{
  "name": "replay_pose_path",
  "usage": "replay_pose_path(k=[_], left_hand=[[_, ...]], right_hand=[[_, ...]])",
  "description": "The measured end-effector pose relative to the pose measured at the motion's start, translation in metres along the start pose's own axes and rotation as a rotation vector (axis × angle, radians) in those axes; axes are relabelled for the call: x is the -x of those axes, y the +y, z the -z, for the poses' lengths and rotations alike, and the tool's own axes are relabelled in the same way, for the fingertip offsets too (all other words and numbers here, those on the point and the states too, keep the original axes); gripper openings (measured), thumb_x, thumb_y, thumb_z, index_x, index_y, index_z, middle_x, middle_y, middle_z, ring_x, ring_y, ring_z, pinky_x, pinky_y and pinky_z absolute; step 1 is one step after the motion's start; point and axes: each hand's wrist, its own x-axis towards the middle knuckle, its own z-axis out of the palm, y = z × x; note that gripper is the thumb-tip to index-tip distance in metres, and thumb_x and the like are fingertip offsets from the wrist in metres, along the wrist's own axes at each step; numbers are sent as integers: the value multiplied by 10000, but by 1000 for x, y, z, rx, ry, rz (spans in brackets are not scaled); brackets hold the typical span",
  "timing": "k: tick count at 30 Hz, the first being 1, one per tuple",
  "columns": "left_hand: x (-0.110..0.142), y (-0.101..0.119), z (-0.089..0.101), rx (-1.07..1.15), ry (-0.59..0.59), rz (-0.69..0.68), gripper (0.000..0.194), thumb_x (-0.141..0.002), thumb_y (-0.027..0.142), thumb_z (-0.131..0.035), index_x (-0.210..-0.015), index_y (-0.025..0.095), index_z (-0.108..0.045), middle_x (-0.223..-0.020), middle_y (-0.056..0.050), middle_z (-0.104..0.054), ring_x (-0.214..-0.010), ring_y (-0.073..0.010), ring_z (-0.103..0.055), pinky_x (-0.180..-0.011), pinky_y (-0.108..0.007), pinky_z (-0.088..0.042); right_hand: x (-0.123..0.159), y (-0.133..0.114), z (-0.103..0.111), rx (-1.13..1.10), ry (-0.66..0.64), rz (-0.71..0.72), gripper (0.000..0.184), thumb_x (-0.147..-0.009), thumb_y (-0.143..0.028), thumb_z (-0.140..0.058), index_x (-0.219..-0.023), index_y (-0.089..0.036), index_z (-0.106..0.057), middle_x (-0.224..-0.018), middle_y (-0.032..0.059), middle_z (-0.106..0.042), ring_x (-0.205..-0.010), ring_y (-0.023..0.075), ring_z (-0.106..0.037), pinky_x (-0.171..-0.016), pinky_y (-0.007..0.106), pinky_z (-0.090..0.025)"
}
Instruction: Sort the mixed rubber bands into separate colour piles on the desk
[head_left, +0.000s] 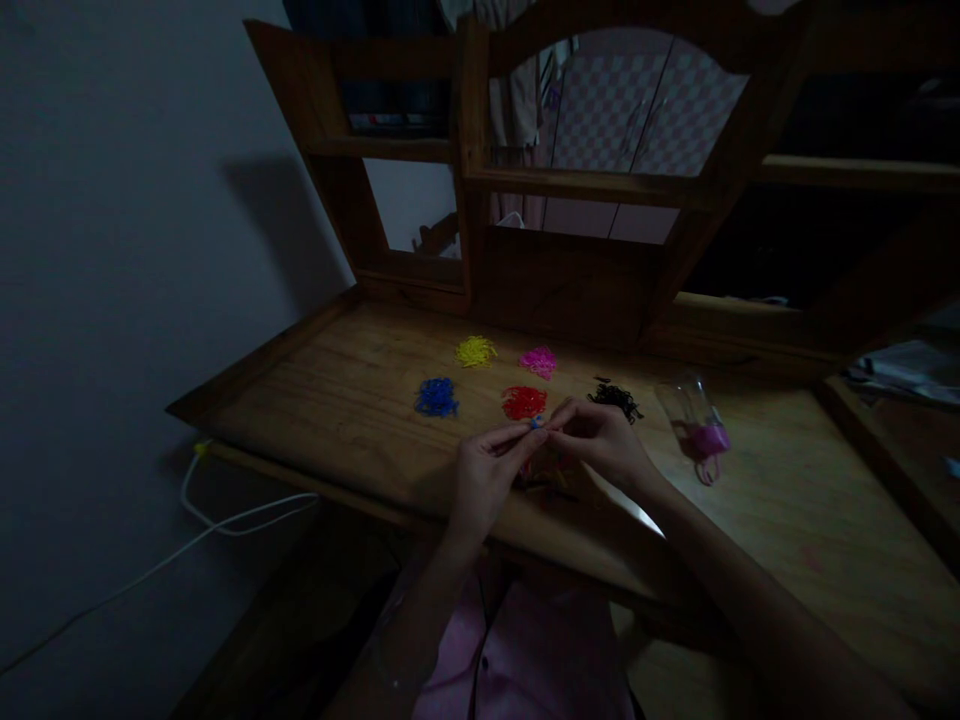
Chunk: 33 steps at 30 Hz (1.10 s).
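Note:
My left hand (484,468) and my right hand (600,438) meet above the desk's front part, their fingertips pinched together. Between them shows a small blue band-like piece (535,424); its exact kind is too small to tell. Just beyond the fingers lies a heap of thin red pieces (524,402). A heap of black loop-like pieces (615,400) is beside my right hand. Farther left sits a blue heap (436,397), with a yellow heap (475,351) and a pink heap (538,361) behind. Some small pieces under my hands are partly hidden in shadow.
A clear bottle with a pink cap (709,438) lies on the wooden desk (352,400) at the right. Wooden shelving (570,280) rises along the back edge. At the left, a white cable (217,525) hangs by the desk's corner. The light is dim.

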Motion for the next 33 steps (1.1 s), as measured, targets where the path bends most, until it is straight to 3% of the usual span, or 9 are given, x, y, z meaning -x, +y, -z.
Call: replay_pose_path(k=[5,8,13,16,20,29,33], left_hand=[[-1,-3,0,73,10,37,300,-748,361,-734,-950,140,-741,-953,-75,-760,-850,-213,-726,-828,-336,-588],[-8,-4,10,69,31,19,328,-764,382,-714,-968,124,-719,-961,-92,-755,-821,-206,-729,-809,-335,-592],[-38,-2,62,-199,196,-148,469,-760,360,-708,-1164,150,-595,-866,-62,-739,-783,-184,-721,-787,-329,-580],[-62,-2,99,-397,285,-210,317,-763,334,-686,-1011,140,-656,-896,-73,-726,-816,-183,-706,-777,-307,-569],[-84,-3,128,-557,234,-192,241,-759,308,-671,-936,147,-696,-879,-68,-734,-781,-189,-699,-756,-318,-561],[-91,-6,137,-667,156,-186,270,-725,348,-696,-920,162,-719,-881,-72,-746,-772,-205,-694,-746,-332,-551],[-86,-1,139,-771,145,-233,299,-794,407,-625,-961,177,-716,-914,-77,-745,-815,-226,-690,-757,-334,-541]], right_hand=[[1,-3,0,74,-5,75,194,-785,-363,-691,-801,-171,-720,-824,55,-672,-761,169,-634,-708,302,-503],[1,-5,3,143,21,110,173,-831,-335,-644,-883,-198,-736,-865,54,-672,-793,166,-628,-729,302,-491],[0,-4,9,103,132,21,176,-824,-348,-642,-881,-195,-709,-900,61,-702,-793,170,-645,-688,286,-494],[-2,-2,12,120,167,9,177,-805,-339,-653,-870,-185,-710,-902,68,-711,-821,181,-655,-720,296,-501],[-6,5,15,170,210,-22,177,-778,-332,-657,-831,-173,-715,-887,79,-713,-828,197,-656,-721,310,-506],[-8,15,23,236,246,-39,173,-773,-297,-627,-847,-178,-728,-885,80,-721,-800,192,-656,-705,311,-504],[-8,15,23,241,247,-25,157,-773,-288,-623,-829,-186,-729,-874,74,-719,-800,191,-658,-707,309,-501]])
